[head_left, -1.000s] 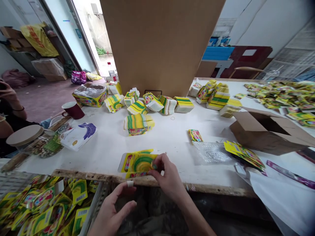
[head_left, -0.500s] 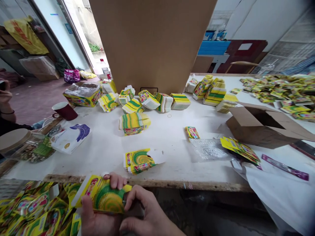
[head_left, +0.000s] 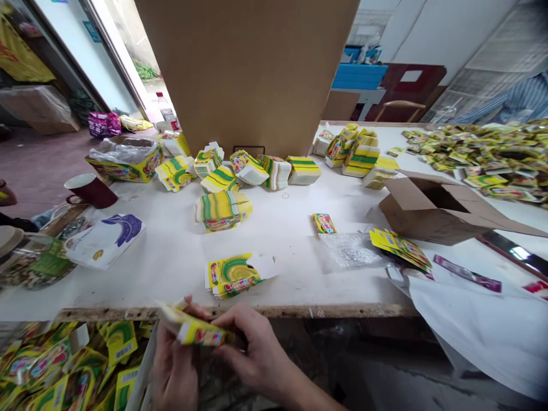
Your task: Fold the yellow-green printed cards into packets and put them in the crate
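Note:
My left hand (head_left: 176,362) is closed around a small yellow-and-green carton (head_left: 201,333), just in front of the table's near edge. The carton is tilted so that a narrow printed side shows, and its left end looks blurred. My right hand (head_left: 254,339) grips the carton's right end between thumb and fingers; a dark spot by those fingertips is too blurred to name. Beyond the hands, a small pile of flat cartons (head_left: 233,277) lies on the white table (head_left: 171,245). To the lower left, a bin (head_left: 148,365) holds many similar cartons.
Bundles of cartons (head_left: 222,210) stand along a large cardboard panel (head_left: 252,74). On the right are an open brown box (head_left: 428,220), bubble wrap (head_left: 353,251) and a heap of cartons (head_left: 492,157). A mug (head_left: 96,191) and a jar (head_left: 34,260) stand left.
The carton has turned from its broad face to its narrow side, with both hands still on it. The camera view has shifted, and a person's hand at the far left has left view.

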A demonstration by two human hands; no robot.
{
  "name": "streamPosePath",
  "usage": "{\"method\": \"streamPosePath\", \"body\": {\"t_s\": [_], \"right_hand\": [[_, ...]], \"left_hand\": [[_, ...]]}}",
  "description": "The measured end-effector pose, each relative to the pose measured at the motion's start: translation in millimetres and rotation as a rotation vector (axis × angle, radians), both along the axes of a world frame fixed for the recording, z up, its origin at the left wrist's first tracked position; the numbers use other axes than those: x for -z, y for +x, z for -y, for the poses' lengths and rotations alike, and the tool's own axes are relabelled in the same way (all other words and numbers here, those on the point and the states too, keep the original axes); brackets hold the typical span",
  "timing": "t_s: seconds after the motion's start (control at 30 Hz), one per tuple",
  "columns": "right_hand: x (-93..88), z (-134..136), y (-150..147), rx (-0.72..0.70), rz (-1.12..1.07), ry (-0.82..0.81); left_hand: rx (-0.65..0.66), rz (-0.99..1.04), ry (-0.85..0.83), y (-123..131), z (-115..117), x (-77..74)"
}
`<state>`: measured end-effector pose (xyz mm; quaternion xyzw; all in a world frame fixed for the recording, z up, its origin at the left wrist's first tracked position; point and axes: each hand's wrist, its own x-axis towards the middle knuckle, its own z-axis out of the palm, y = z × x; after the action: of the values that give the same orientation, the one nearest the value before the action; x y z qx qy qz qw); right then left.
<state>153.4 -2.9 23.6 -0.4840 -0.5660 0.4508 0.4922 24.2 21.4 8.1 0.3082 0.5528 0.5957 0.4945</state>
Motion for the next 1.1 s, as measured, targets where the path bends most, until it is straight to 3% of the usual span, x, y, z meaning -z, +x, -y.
{"method": "streamPosePath", "body": {"t_s": [0.1, 0.17, 0.27, 0.4, 0.53, 0.63, 0.73, 0.87, 1.0, 1.1], "right_hand": [[0.4, -2, 6, 0.049, -0.022, 0.01], [2.2, -3, 12, 0.068, -0.026, 0.033], [1.4, -3, 26, 0.1, 0.041, 0.117], [-9.7, -1, 38, 0.089, 0.438, 0.386], [-18.3, 4, 35, -0.055, 0.661, 0.541], [-14.7, 9, 35, 0.006, 0.496, 0.394], [-4.4, 12, 33, 0.103, 0.085, 0.111], [5.3, 9, 19, -0.138, -0.377, -0.249], [7.4, -1, 12, -0.07, -0.385, -0.314], [7.6, -2, 16, -0.057, -0.328, -0.238]], "left_hand": [[-0.018, 0.005, 0.04, -10, 6, 4.1], [0.04, -0.012, 0.011, -21, 7, -0.2], [0.234, -0.035, 0.003, -40, 5, -20.3], [0.488, -0.217, 0.115, -58, -5, -48.3], [0.805, -0.513, 0.066, -49, -10, -42.4], [0.869, -0.781, 0.094, -37, -5, -24.3], [0.706, -0.94, 0.159, -25, 7, -9.1], [0.67, -0.899, 0.223, -10, 23, 5.6], [0.588, -0.929, 0.29, -7, 27, 17.1], [0.679, -0.905, 0.287, -9, 22, 13.4]]}}
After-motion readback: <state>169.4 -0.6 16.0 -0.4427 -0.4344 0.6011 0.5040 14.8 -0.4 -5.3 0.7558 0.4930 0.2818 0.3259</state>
